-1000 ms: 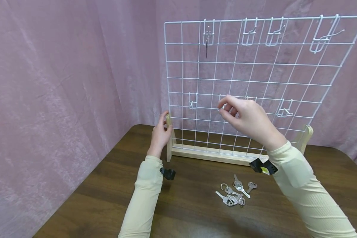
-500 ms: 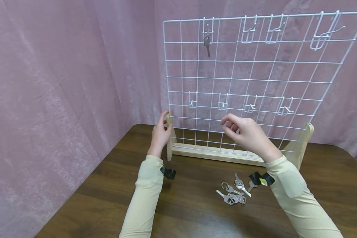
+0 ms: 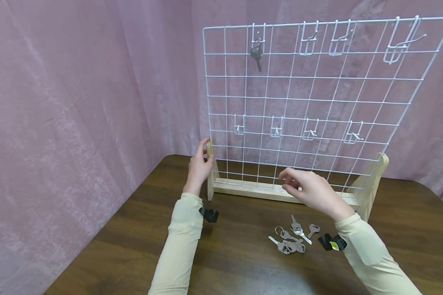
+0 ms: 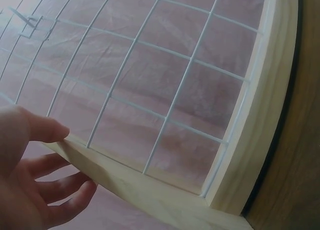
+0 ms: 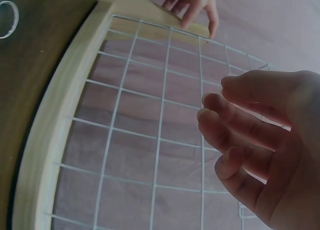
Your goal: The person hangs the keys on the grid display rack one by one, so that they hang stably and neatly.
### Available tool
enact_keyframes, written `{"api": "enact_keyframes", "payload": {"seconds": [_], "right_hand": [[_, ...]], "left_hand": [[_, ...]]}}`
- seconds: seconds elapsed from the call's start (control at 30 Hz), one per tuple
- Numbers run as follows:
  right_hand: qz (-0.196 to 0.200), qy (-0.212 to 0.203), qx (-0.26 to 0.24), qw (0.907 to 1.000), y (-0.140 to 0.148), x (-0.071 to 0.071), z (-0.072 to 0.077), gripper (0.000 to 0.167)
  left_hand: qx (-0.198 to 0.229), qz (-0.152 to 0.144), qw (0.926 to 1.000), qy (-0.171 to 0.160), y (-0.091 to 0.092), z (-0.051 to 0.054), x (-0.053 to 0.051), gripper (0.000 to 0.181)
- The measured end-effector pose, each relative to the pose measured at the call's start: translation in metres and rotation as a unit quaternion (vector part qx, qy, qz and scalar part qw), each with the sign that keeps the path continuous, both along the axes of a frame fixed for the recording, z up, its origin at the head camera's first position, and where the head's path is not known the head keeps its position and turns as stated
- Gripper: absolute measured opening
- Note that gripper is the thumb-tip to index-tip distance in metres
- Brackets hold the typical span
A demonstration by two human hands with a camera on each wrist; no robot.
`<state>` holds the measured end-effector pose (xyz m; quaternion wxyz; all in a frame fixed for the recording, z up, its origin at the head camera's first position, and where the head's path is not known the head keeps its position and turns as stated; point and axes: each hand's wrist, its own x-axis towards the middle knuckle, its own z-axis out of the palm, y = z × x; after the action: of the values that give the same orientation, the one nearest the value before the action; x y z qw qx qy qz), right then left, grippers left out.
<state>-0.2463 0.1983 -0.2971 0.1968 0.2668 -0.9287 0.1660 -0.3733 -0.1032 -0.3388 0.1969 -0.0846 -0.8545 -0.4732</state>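
**My left hand (image 3: 199, 167) grips, my right hand (image 3: 310, 188) is unburdened**

The brown wood-grain desk (image 3: 133, 229) has its left edge slanting away from me to the far left corner; its far right corner is rounded. A broad stretch of wood surface separates that left edge from the loose silver metal keys (image 3: 286, 235), heaped well in from both sides, on the near side of the pale wooden base rail (image 3: 258, 189).

My right hand is in the air before the lower part of the white wire grid (image 3: 310, 99), fingers loosely bent with nothing between them. The keys lie below it and closer to me, apart from my fingertips. My left thumb and fingers grasp the upper end of the pale wooden left upright (image 3: 210, 184), towards the far left corner.

One silver key (image 3: 256, 51) hangs from the leftmost white wire hook of the top row; three more hooks sit to its right, and four form a lower row.

A yellow-green tag (image 3: 334, 246) marks the black camera (image 3: 325, 242) on my right wrist; any writing there, or on the key heads, is too small to read.
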Motion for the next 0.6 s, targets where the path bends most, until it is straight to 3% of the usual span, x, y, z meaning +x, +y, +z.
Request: {"api": "enact_keyframes", "payload": {"seconds": [0.3,0.6], "right_hand": [[-0.005,-0.023,0.006,0.9997,0.006,0.008,-0.022,0.013],[0.046,-0.02,0.067,0.9965,-0.007,0.001,-0.039,0.01]], "left_hand": [[0.001,-0.004,1.0,-0.001,0.004,-0.003,0.002,0.056],[-0.001,-0.003,1.0,0.005,-0.001,0.001,0.0,0.056]]}}
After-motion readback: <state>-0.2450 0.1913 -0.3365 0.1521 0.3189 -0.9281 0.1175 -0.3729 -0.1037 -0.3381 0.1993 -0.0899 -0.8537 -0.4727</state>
